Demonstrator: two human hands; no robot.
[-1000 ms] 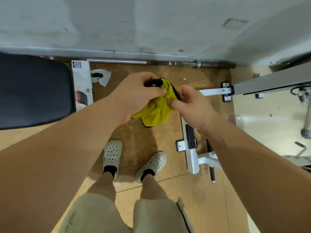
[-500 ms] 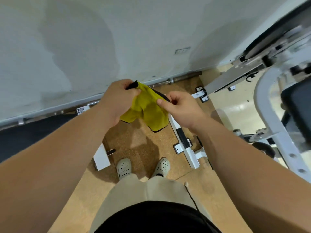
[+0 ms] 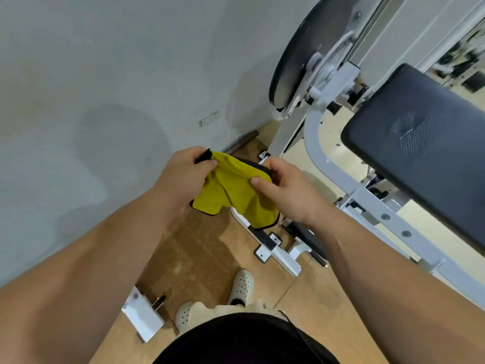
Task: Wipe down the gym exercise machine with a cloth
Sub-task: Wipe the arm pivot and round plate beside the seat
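A yellow cloth (image 3: 236, 191) with a black hem hangs between my two hands at chest height. My left hand (image 3: 183, 174) grips its upper left corner, and my right hand (image 3: 286, 187) pinches its upper right edge. The gym exercise machine (image 3: 330, 169) stands to the right: a white steel frame, a dark padded seat (image 3: 420, 151) and a large dark round disc (image 3: 309, 46) above. Neither the cloth nor my hands touch the machine.
A pale wall (image 3: 105, 101) fills the left and top. The machine's white floor bars (image 3: 273, 250) lie on the brown floor below the cloth. Another white foot plate (image 3: 143, 315) sits at lower left. My feet in pale perforated clogs (image 3: 241, 286) stand between them.
My view has swung up and to the right, bringing the machine's seat and disc into sight. Both hands have kept hold of the cloth and spread it slightly wider.
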